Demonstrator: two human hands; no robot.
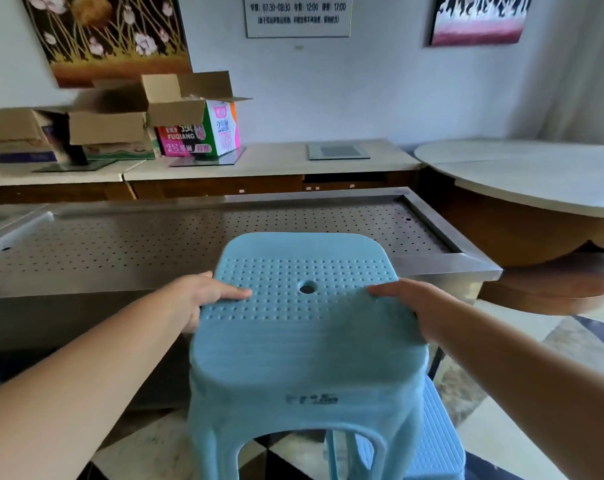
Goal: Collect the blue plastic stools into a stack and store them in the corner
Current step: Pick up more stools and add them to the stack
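Note:
A light blue plastic stool [304, 341] with a dotted seat and a round centre hole fills the middle of the view, held off the floor and tilted slightly. My left hand [203, 299] grips the seat's left edge, thumb on top. My right hand [408, 306] grips the right edge in the same way. Below and to the right stands a second blue stool [439, 441] with a ribbed seat, partly hidden behind the held one's legs.
A stainless steel perforated counter [155, 237] runs straight ahead. Behind it a pale worktop [276, 161] carries open cardboard boxes [196, 123]. A round table [536, 188] juts in at the right. Tiled floor [536, 341] shows at lower right.

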